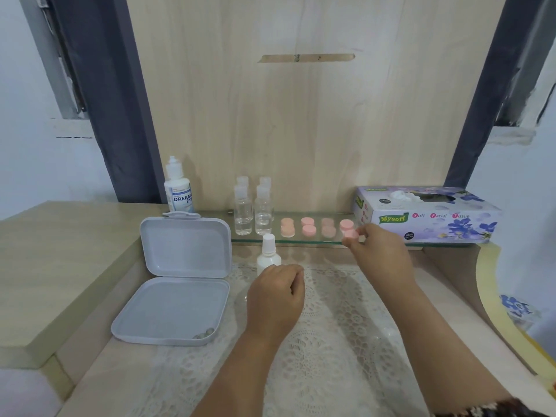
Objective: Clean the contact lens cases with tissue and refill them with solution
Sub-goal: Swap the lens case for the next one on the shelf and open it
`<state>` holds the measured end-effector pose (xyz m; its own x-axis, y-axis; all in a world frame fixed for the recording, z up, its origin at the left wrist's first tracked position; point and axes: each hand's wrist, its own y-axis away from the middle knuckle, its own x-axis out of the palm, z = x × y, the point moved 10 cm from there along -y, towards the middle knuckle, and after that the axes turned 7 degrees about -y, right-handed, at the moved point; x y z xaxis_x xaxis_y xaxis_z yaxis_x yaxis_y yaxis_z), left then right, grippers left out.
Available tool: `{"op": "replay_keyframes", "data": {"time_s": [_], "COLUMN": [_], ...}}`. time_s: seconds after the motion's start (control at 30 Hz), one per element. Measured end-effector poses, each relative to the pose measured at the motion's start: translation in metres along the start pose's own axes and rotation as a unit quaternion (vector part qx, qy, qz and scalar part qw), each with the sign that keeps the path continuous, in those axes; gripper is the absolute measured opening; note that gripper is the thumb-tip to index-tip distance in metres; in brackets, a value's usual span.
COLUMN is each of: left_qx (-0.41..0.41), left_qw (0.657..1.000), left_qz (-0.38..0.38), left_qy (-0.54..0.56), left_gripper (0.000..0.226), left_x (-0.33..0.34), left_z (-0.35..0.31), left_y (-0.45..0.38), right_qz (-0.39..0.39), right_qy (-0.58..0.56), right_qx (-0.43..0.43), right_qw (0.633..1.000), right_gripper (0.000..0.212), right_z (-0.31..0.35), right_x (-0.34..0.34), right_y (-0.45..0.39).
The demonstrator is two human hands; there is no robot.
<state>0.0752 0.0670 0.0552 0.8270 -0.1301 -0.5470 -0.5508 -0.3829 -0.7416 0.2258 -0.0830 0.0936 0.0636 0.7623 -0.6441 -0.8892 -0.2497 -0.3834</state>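
Several pink and peach contact lens cases (308, 226) sit in a row on a glass shelf (288, 241). My right hand (377, 251) pinches the front cap of the rightmost pink case (350, 233) at the shelf's front edge. My left hand (275, 299) is curled round the base of a small white dropper bottle (268, 251) standing on the lace mat. A larger solution bottle (178, 188) stands at the back left. A purple tissue box (427, 216) lies at the right with a tissue sticking out.
An open white plastic box (177, 278) lies left of my hands, with small items in its front corner. Several clear bottles (252, 209) stand on the shelf's left part. A wooden panel rises behind. A raised ledge (60, 266) flanks the left side.
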Motion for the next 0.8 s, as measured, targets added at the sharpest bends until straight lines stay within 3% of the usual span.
{"op": "replay_keyframes", "data": {"time_s": [0.3, 0.43, 0.63, 0.8], "left_qx": [0.041, 0.061, -0.017, -0.037], "left_qw": [0.999, 0.998, 0.989, 0.970], "left_qz": [0.007, 0.016, 0.141, 0.208], "left_qy": [0.007, -0.004, -0.051, -0.118], "left_gripper": [0.024, 0.028, 0.063, 0.075], "left_x": [0.006, 0.007, 0.023, 0.039], "left_z": [-0.007, -0.019, -0.032, -0.040], "left_y": [0.003, 0.004, -0.008, -0.024], "right_qz": [0.000, 0.009, 0.036, 0.042], "right_qy": [-0.021, 0.037, 0.073, 0.066], "right_qx": [-0.026, -0.050, -0.057, -0.053], "right_qw": [0.999, 0.998, 0.995, 0.996], "right_gripper": [0.034, 0.031, 0.046, 0.050], "right_z": [0.004, 0.001, 0.000, 0.001], "right_x": [0.000, 0.002, 0.007, 0.011], "right_y": [0.001, 0.012, 0.015, 0.014]}}
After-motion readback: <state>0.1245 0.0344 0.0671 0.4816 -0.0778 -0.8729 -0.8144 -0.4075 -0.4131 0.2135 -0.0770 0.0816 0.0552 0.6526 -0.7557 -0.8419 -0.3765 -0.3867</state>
